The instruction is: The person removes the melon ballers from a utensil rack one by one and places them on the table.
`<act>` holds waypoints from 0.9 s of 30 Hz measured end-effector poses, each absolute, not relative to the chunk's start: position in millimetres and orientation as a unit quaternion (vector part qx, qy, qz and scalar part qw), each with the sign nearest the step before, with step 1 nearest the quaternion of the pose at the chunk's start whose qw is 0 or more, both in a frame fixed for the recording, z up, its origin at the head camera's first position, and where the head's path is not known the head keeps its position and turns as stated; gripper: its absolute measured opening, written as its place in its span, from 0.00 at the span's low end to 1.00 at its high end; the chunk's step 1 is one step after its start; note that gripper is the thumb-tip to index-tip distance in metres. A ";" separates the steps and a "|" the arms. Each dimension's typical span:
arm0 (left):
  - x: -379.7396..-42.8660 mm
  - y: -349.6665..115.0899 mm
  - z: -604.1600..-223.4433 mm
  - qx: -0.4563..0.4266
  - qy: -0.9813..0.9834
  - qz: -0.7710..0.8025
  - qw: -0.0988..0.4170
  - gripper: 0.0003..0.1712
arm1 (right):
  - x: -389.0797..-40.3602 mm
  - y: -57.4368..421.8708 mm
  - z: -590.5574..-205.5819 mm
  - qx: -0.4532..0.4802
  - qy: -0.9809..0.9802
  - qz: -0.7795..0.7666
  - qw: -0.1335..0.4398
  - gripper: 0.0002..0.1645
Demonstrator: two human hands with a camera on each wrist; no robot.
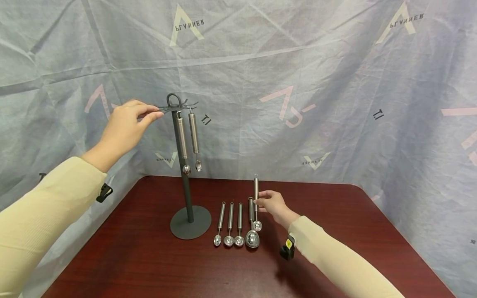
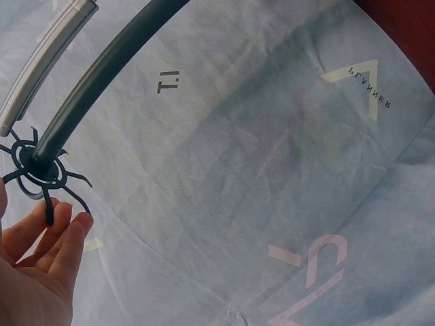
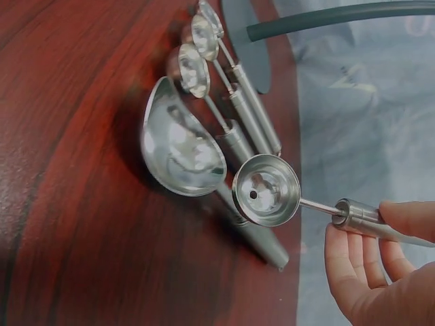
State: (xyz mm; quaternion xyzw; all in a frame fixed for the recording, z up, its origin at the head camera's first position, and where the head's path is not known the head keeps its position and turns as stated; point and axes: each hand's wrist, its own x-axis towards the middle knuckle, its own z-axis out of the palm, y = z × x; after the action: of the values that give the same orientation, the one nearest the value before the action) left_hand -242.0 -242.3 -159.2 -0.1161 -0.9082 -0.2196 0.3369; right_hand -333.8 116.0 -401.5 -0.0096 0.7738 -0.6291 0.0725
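Observation:
My left hand [image 1: 124,124] pinches a hook at the top of a dark grey rack [image 1: 186,190], as the left wrist view also shows. Two steel-handled utensils hang from the rack's hooks, one a small scoop [image 1: 182,138], the other a slim spoon-like tool [image 1: 194,134]. My right hand [image 1: 275,205] holds a melon baller [image 3: 266,190] by its steel handle, bowl downward in the head view. A small hole shows in that bowl. Close behind it, a large oval scoop [image 1: 252,239] lies on the table, its handle partly covered by the melon baller.
Left of the large scoop, two small round scoops [image 1: 229,241] [image 1: 239,241] and a narrow oval one [image 1: 218,240] lie in a row. The rack's round base [image 1: 179,229] stands on the dark red table [image 1: 149,265]. Grey printed cloth [image 1: 238,124] hangs behind.

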 end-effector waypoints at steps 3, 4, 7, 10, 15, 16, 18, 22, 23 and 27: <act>-242.0 -241.8 -159.6 -0.116 -0.908 -0.219 0.338 0.27 | -333.2 118.8 -405.4 -0.007 0.774 -0.629 0.072 0.20; -242.0 -241.6 -159.7 -0.116 -0.908 -0.219 0.338 0.27 | -333.2 119.7 -406.9 -0.006 0.774 -0.630 0.071 0.20; -242.0 -241.4 -160.0 -0.115 -0.909 -0.218 0.336 0.27 | -333.5 121.8 -411.1 -0.002 0.771 -0.633 0.073 0.20; -242.3 -241.5 -160.0 -0.113 -0.910 -0.219 0.334 0.28 | -334.2 123.5 -415.2 0.004 0.767 -0.637 0.077 0.20; -242.9 -241.9 -159.9 -0.113 -0.910 -0.219 0.333 0.28 | -333.6 126.2 -419.3 0.008 0.765 -0.639 0.080 0.19; -242.9 -242.0 -159.9 -0.113 -0.910 -0.220 0.332 0.28 | -333.4 126.8 -419.8 0.008 0.766 -0.638 0.081 0.19; -243.0 -242.0 -159.8 -0.113 -0.910 -0.221 0.332 0.28 | -332.8 127.9 -420.6 0.009 0.767 -0.637 0.083 0.19; -243.1 -241.5 -159.7 -0.112 -0.911 -0.224 0.328 0.28 | -331.9 130.4 -422.6 0.016 0.767 -0.636 0.086 0.20; -243.0 -241.5 -159.8 -0.111 -0.911 -0.224 0.328 0.28 | -331.6 131.0 -423.3 0.016 0.767 -0.636 0.086 0.20; -242.6 -241.3 -160.3 -0.111 -0.911 -0.225 0.327 0.28 | -330.6 132.8 -425.7 0.017 0.764 -0.639 0.089 0.20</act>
State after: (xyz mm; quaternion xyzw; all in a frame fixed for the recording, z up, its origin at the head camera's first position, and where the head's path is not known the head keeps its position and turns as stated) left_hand -242.6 -241.3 -160.3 -0.1106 -0.9109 -0.2252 0.3275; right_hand -330.6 132.8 -425.7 0.0170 0.7640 -0.6388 0.0892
